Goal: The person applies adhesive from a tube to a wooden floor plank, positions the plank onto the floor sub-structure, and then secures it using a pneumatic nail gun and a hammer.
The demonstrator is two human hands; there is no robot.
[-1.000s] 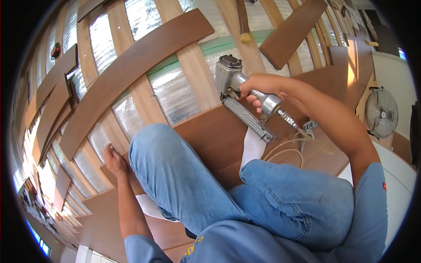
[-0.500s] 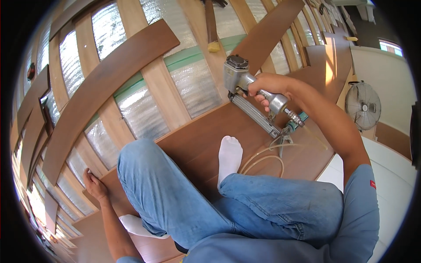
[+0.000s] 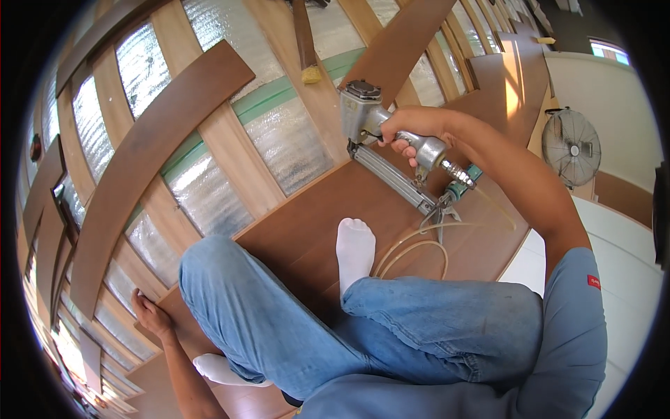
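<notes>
My right hand (image 3: 407,134) is closed round the grip of a silver pneumatic nail gun (image 3: 366,112). The gun's nose touches down at the long edge of the brown floorboards (image 3: 314,230), and its slanted magazine runs back over them. A pale air hose (image 3: 447,262) leads from the metal coupling behind the grip and loops on the boards. At the left, my left hand (image 3: 152,318) lies on the same board edge, fingers extended and holding nothing. Beside the magazine, partly hidden by it, is a tool with teal handles (image 3: 457,188).
Wooden joists (image 3: 230,157) with silver foil between them stretch beyond the laid boards. Loose planks (image 3: 164,140) lie across them. A hammer (image 3: 305,42) rests on a joist at the top. At the right stands a round fan (image 3: 572,146) near white panels (image 3: 621,258).
The whole view has shifted slightly, moving the scene a little left. My right hand keeps the nail gun at the board edge, and my left hand stays on that edge.
</notes>
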